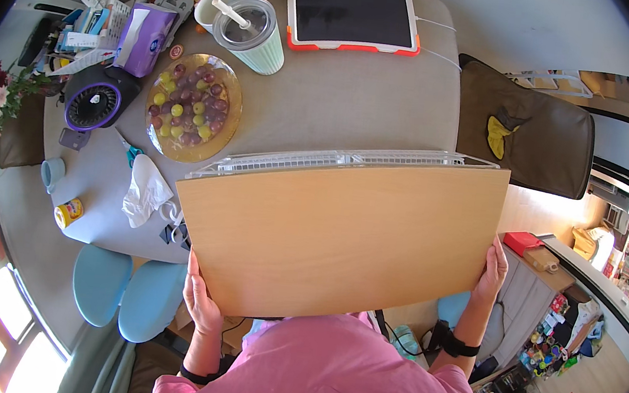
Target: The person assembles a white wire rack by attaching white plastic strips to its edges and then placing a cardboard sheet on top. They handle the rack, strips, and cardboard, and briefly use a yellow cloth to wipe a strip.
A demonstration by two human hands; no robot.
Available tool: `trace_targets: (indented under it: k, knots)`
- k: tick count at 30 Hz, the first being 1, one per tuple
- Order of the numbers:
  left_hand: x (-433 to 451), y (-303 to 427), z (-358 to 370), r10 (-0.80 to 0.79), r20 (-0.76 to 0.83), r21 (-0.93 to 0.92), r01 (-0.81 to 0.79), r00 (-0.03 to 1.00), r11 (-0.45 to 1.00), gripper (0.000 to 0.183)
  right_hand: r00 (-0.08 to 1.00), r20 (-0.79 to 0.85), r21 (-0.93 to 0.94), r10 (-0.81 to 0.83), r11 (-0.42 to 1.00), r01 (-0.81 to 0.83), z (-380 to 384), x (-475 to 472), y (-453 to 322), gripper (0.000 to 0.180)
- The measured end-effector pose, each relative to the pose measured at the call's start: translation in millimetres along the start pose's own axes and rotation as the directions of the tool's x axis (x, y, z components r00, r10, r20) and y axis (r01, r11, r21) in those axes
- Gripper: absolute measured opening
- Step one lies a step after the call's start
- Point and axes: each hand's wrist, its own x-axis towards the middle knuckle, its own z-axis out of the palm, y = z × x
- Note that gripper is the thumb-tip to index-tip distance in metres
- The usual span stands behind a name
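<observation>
A flat rectangular wood-grain board [338, 240] spans the space between my hands, close in front of my chest. My left hand [201, 300] grips its left edge near the lower corner, the thumb along the side. At the right edge, my right hand [492, 269] holds the board with its fingers mostly behind. Beyond the board's far edge shows a white wire rack [318, 161]; whether it is joined to the board I cannot tell. The board hides most of the rack and the near part of the grey table [354, 102].
A glass plate of grapes [191, 107], a lidded tumbler [256, 44] with a straw and a tablet [355, 15] in a bumper case stand beyond. Scissors [130, 151], a white plastic bag [146, 192] and a yellow jar [68, 213] lie left. A brown chair [549, 130] stands right.
</observation>
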Motion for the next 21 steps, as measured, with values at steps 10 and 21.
trace_targets:
  k: [10, 21]
  knots:
    - [0.1, -1.2, -5.6, -0.041, 0.006, -0.060, 0.042, 0.999, 0.997, 0.053, 1.000, 0.000, -0.023, -0.005, 1.000, 0.005, -10.3, -0.5, 6.6, 0.031]
    - [-4.2, -5.0, -11.2, -0.070, -0.017, -0.031, 0.069, 0.997, 0.997, 0.055, 0.999, -0.036, -0.172, 0.009, 0.985, -0.015, -9.6, -0.1, 1.7, 0.032]
